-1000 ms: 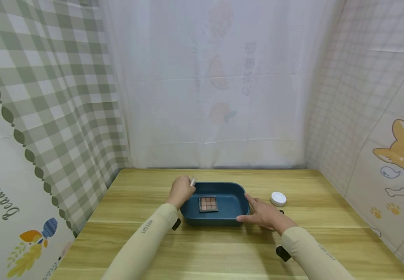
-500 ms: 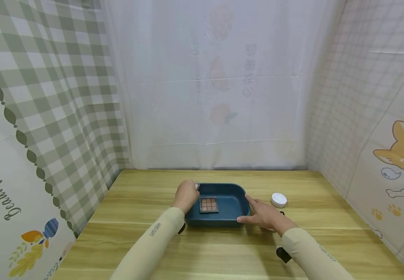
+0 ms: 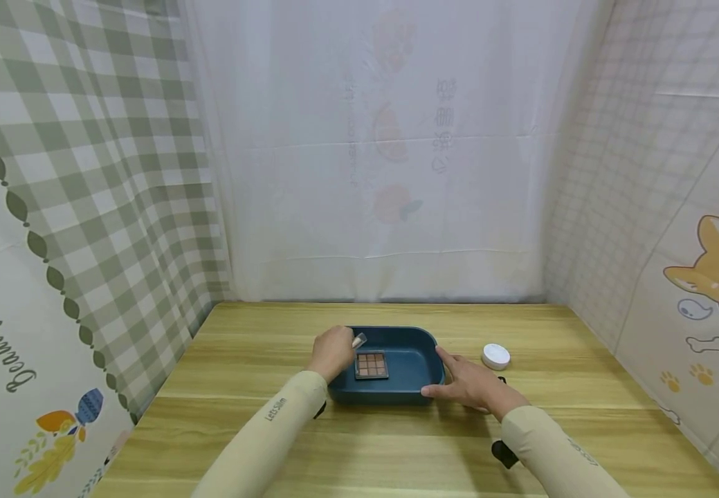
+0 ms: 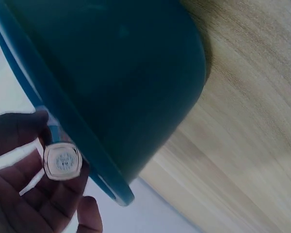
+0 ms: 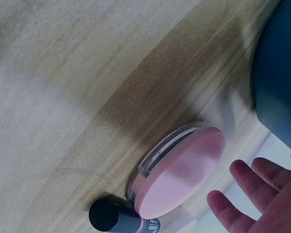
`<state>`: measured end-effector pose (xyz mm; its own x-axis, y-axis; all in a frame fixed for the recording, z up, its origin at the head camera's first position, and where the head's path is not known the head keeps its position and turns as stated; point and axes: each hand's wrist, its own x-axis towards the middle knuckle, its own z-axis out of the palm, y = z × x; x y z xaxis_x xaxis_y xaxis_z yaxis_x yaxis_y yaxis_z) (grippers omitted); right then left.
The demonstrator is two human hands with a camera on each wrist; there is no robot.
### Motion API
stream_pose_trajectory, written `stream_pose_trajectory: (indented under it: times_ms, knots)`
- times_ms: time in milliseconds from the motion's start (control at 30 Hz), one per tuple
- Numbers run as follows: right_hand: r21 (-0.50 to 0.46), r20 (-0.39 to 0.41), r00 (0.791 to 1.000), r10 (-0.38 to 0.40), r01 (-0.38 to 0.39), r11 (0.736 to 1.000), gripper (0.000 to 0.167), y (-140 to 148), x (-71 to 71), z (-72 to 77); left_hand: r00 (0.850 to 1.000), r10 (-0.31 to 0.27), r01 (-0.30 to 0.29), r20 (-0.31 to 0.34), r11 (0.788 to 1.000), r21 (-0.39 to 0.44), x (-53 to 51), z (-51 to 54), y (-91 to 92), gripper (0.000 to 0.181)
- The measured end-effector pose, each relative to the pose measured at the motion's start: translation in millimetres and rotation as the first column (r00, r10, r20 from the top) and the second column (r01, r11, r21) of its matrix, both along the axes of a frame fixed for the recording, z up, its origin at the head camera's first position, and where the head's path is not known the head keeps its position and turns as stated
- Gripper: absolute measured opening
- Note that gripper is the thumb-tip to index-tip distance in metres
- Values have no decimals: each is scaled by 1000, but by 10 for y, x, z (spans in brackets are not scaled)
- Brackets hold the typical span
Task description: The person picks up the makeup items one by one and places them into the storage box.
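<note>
Dark teal tray [image 3: 384, 398], brown-squared palette [image 3: 371, 365], pink compact [image 5: 184, 172], green-and-white checked cloth [image 3: 116, 117]

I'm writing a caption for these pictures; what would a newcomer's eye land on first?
Likely the dark teal tray on the wooden table, with a brown-toned palette lying inside it. Next, a small tube in the left grip at the tray's left end, while the right grip rests at its right end. In the right wrist view, a round pink case stands out beside a dark-capped tube.
</note>
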<state>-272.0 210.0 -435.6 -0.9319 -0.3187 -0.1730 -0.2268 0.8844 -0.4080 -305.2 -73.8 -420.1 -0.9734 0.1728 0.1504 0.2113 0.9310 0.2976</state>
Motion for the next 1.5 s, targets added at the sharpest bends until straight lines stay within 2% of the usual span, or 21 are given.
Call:
stream_pose_trajectory:
  times_ms: [133, 233, 400, 633, 833, 967, 1333, 1500]
  knots:
    - [1, -1, 1000, 2, -2, 1000, 112, -2, -1, 5, 997, -66, 67, 39, 997, -28, -8, -5, -6, 9]
    - [-1, -1, 1000, 0, 0, 1000, 112, 3, 4, -1, 989, -138, 140, 60, 990, -29, -29, -31, -28, 7]
    - [-3, -3, 1000, 1, -1, 1000, 111, 7, 3, -9, 960, -252, 257, 123, 966, -27, -22, -28, -61, 18]
    - [-3, -8, 1000, 4, -5, 1000, 112, 16, -9, -30, 921, -327, 328, 211, 944, 31, -10, -29, -91, 22]
    - [2, -14, 1000, 7, -7, 1000, 112, 14, -19, -30, 898, -353, 352, 264, 935, 52, -15, -20, -113, 27]
    - [5, -10, 1000, 4, -4, 1000, 113, 11, -20, -30, 889, -357, 362, 288, 932, 37, -20, -28, -122, 27]
    - [-1, -9, 1000, 1, -1, 1000, 113, 17, -15, -36, 885, -331, 365, 327, 930, -45, 11, -16, -108, 15]
    - [1, -16, 1000, 6, -6, 1000, 114, 16, -21, -37, 885, -311, 353, 347, 934, -64, 19, -22, -86, 16]
